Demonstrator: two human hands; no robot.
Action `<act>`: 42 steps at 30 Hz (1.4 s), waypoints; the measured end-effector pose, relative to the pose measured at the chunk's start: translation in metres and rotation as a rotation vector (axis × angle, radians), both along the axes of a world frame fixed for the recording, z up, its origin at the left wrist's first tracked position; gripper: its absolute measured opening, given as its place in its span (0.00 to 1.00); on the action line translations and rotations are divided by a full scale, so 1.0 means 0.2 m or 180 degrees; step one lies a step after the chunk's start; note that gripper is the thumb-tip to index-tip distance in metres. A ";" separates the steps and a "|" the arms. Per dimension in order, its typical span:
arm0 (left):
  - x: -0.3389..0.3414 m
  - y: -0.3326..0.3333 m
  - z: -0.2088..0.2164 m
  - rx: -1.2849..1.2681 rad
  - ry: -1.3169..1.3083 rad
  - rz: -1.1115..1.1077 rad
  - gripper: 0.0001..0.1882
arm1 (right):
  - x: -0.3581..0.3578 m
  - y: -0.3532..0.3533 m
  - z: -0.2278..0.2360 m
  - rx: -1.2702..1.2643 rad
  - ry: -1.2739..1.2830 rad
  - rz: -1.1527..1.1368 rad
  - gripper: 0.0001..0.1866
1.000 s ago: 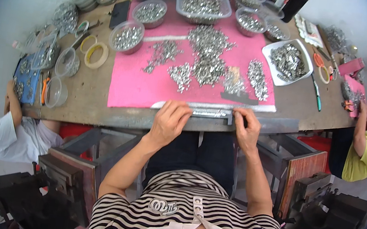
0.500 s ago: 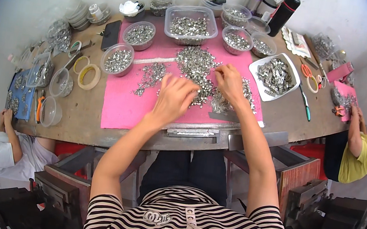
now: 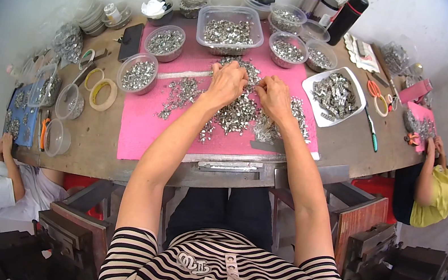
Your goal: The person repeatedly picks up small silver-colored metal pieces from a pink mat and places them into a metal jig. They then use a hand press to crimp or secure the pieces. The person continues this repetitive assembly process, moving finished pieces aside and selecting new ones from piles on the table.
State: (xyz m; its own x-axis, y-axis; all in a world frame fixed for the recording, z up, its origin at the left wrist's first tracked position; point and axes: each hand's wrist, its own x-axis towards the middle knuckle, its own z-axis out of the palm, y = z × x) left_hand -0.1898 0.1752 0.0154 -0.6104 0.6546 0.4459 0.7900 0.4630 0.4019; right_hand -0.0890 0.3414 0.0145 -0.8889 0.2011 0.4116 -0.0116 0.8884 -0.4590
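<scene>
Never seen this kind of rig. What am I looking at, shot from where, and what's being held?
No machine here: these are a person's bare hands. A fisheye camera worn on the head looks down, so straight edges bend near the rim.

On the table lies a pink mat with a pile of small metal bits. Around it are a large clear tub, a white dish, tape and scissors.

The left hand reaches to the pile's upper part, the right hand to its right side. Whether either pinches a bit is too small to tell.
</scene>
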 end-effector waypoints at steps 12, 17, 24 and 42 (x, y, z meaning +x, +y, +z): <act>-0.01 0.00 0.00 0.0692 0.0005 -0.0049 0.04 | -0.06 0.01 0.02 0.0122 -0.0254 -0.0108 0.09; 0.05 -0.06 0.09 0.0959 -0.0028 -0.0292 0.04 | 0.01 -0.01 0.06 0.0086 -0.0125 0.0077 0.09; 0.56 -0.34 0.13 0.0384 -0.0807 -0.1200 0.04 | 0.67 -0.25 0.21 -0.1423 -0.0177 0.0828 0.05; 0.69 -0.46 0.03 0.0364 -0.0640 -0.0721 0.04 | 0.94 -0.44 0.06 -0.1464 0.0129 0.0675 0.04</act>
State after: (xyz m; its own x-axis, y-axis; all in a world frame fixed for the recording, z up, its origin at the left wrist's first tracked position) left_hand -0.0513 0.0837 0.0215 -0.5384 0.7365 0.4095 0.7672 0.2274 0.5997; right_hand 0.0996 0.2544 0.0262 -0.9150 0.1864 0.3578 -0.1957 0.5705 -0.7977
